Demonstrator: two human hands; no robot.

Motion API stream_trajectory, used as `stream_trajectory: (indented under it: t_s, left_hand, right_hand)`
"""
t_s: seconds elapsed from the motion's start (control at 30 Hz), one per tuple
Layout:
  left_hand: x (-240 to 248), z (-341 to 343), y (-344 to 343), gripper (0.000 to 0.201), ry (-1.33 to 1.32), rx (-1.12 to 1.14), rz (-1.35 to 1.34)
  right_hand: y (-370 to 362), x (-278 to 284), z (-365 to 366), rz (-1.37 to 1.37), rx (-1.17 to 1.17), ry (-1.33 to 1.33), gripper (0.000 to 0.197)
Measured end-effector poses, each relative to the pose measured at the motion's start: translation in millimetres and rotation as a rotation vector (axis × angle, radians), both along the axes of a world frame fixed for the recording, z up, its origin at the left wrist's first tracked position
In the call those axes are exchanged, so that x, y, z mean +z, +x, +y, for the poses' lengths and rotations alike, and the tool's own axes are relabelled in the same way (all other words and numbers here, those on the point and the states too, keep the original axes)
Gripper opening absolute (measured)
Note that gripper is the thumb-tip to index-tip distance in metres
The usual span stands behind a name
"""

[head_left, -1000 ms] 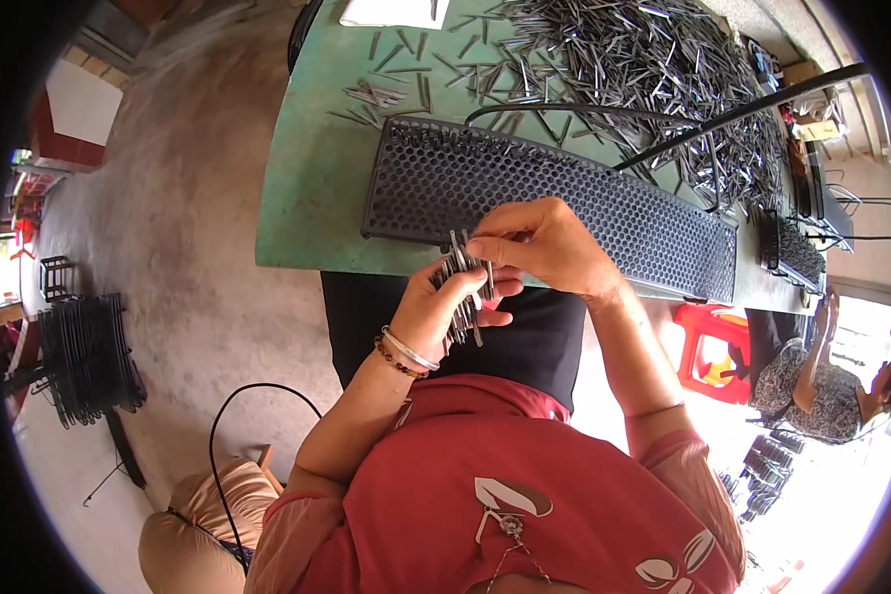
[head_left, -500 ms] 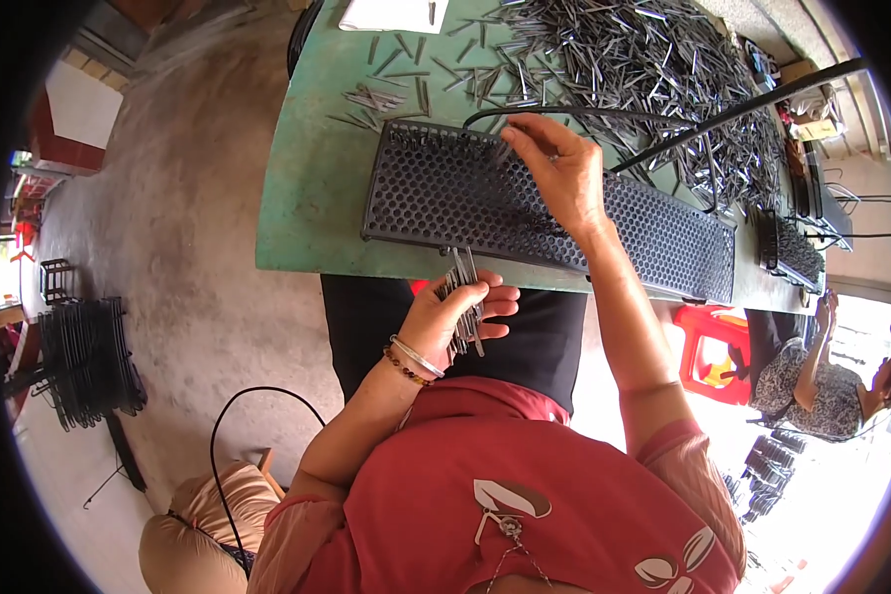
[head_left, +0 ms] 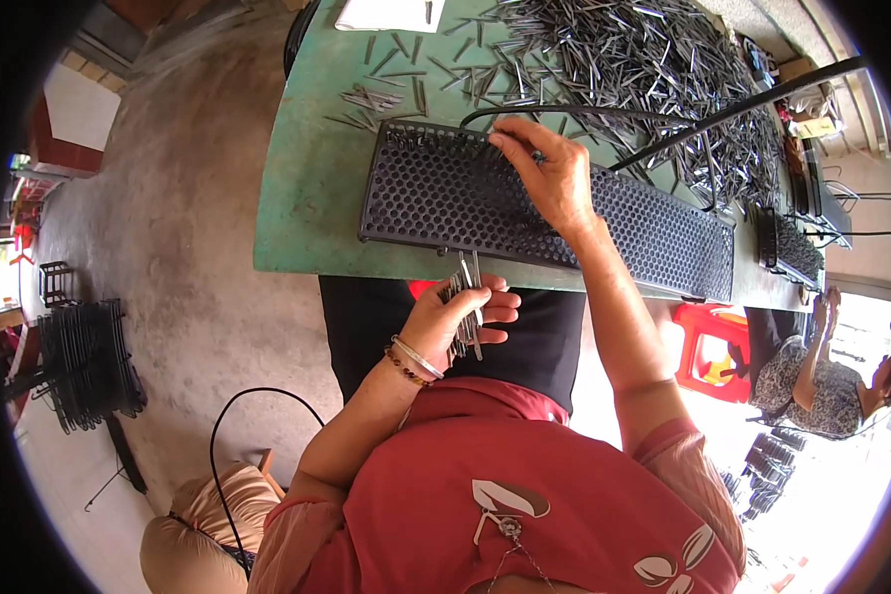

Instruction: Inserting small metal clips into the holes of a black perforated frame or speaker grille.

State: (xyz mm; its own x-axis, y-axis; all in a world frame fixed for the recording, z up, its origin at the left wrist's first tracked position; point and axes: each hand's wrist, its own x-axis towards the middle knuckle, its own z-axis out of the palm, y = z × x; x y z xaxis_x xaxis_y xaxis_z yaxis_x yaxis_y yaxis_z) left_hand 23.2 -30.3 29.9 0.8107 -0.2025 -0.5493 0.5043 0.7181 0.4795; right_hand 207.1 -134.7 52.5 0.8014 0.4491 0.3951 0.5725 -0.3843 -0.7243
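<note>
A long black tray full of round holes (head_left: 436,203) lies slantwise along the near edge of the green table. Thin dark pieces stand in some holes along its far side. My left hand (head_left: 452,315), just off the table's near edge, is closed round a bunch of thin metal strips (head_left: 468,289), their ends sticking out past the fingers. Over the far side of the tray, my right hand (head_left: 549,168) is pinched, thumb and forefinger down at the holes. Whatever lies between those fingertips is too small to make out.
A big heap of dark metal strips (head_left: 634,69) covers the far right of the green table (head_left: 302,198), with loose ones scattered nearer. A black rod (head_left: 752,105) slants above the tray. A red stool (head_left: 711,356) and another person (head_left: 812,386) are on the right.
My right hand has moved slightly left and down toward the holes; the strip seen in its fingers before no longer shows. My left hand keeps its bunch in nearly the same place.
</note>
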Motion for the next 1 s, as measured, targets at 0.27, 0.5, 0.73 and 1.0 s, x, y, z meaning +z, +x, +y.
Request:
stream_trajectory:
  t_s: [0.27, 0.5, 0.73, 1.0]
  left_hand:
    - [1, 0, -1, 0.023, 0.029, -0.007, 0.006]
    - [-1, -1, -1, 0.023, 0.03, -0.01, -0.002]
    - [0, -2, 1, 0.024, 0.019, -0.021, -0.009]
    - [0, -2, 0, 0.024, 0.013, -0.029, -0.016]
  right_hand:
    - [1, -4, -2, 0.015, 0.011, 0.002, 0.02]
    - [3, -9, -3, -0.28, 0.134, -0.115, 0.016]
    - [0, -8, -1, -0.358, 0.156, -0.19, 0.015]
    - [-1, -10, 1, -0.313, 0.075, -0.198, 0.013]
